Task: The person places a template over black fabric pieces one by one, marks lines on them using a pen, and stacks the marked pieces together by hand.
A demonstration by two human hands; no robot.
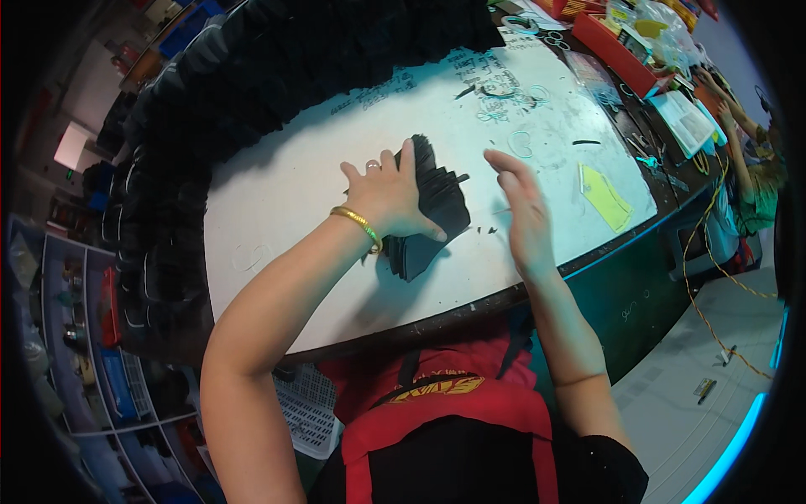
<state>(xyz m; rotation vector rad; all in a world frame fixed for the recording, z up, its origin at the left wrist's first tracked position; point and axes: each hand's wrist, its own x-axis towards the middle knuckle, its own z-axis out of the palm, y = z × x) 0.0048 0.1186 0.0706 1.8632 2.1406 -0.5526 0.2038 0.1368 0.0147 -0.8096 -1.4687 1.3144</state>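
A stack of thin black pieces (442, 202), which look like cut fabric or leather, stands fanned on the white tabletop. My left hand (390, 191) lies across it, fingers spread toward its far end and thumb pressed on its near right side, holding it. Part of the stack is hidden under the palm. My right hand (526, 220) hovers just right of the stack, apart from it, with the fingers stretched out and nothing in them. A few tiny dark scraps (487, 229) lie between that hand and the stack.
Black piled goods (277, 67) line the table's far and left sides. To the right lie a yellow-green cut piece (604, 197), a short black strip (587, 142), scissors (647, 161) and a red box (617, 55). Another person's arm (735, 143) shows at far right. Shelves (71, 424) stand at left.
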